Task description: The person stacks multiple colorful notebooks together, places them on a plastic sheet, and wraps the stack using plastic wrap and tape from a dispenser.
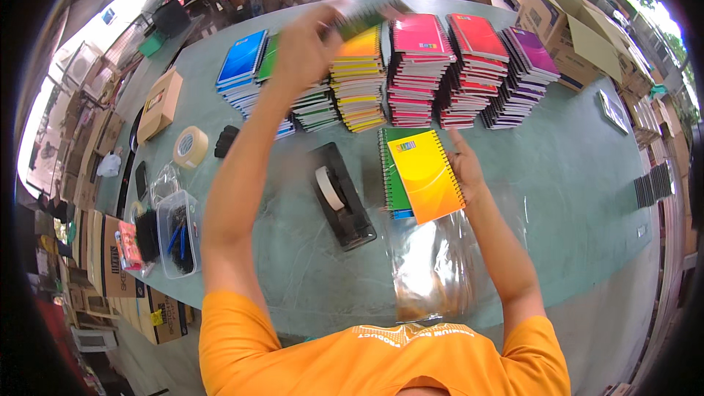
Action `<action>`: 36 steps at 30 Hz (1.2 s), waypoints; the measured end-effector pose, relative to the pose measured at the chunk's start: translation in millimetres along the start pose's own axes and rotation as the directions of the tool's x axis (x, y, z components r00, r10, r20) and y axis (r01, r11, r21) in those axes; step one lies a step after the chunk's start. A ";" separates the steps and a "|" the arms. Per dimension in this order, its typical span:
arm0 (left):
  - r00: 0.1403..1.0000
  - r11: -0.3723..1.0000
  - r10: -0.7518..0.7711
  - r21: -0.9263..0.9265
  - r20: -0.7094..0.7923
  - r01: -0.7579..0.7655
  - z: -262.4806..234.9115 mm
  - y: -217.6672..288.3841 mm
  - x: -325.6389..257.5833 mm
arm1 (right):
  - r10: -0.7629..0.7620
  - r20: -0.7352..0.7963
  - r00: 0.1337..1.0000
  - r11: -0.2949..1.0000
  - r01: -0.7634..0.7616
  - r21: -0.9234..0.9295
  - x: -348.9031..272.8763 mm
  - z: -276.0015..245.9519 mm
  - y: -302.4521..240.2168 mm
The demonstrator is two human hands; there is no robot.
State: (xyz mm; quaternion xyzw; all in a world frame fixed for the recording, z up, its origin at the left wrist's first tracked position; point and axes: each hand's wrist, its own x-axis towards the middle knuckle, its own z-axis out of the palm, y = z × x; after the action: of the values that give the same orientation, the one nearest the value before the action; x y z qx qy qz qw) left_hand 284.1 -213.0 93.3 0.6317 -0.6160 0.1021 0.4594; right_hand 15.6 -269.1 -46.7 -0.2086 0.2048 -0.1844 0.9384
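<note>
A yellow-orange spiral-bound notebook (pixel 425 176) sits in front of the person, its long axis running away from them, far end leaning left, coil along its right side. It overlaps a green spiral-bound notebook (pixel 396 183) whose coil faces left; a blue corner shows beneath. The right hand (pixel 466 165) touches the yellow cover's coiled edge; partly hidden, its grip might be pinching or merely resting, I cannot tell. The left hand (pixel 306 55), raised over the stacks, pinches a blurred dark-green notebook (pixel 365 19) slanting up rightward.

Glossy clear plastic film (pixel 433 271) lies nearer the person; a black tape dispenser (pixel 342 198) holding a whitish roll stands left. Farther left, a clear plastic tub (pixel 178 242) contains a blue-handled tool (pixel 177 238) and dark material. An open brown cardboard carton (pixel 561 22) stands far right, contents unseen.

Six colour-sorted notebook stacks (pixel 419 77) line the far side. Rightward, the green surface (pixel 565 198) stretches broadly to its curved edge, near a dark striped block (pixel 653 185).
</note>
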 end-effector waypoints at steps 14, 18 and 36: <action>0.902 0.872 0.259 0.318 0.345 -0.372 93.9 20.1 37.8 | -0.028 -0.060 0.998 0.977 0.014 -0.211 -29.9 -37.8 -19.3; 0.947 0.791 0.192 -0.612 0.257 0.006 66.4 84.2 20.1 | -0.020 -0.035 0.999 0.993 0.024 0.113 -48.7 -57.2 -34.3; 0.941 0.673 0.086 -0.715 0.328 0.188 78.0 71.6 7.8 | -0.026 -0.141 0.990 0.967 0.060 0.246 -72.3 -31.9 -39.8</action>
State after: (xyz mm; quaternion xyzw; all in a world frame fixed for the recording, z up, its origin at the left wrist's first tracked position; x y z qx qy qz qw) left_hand 189.3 -260.4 87.9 0.4175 -0.6548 -0.2768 0.5659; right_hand -70.8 -281.5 -32.4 -0.0803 0.2390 -0.2430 0.9367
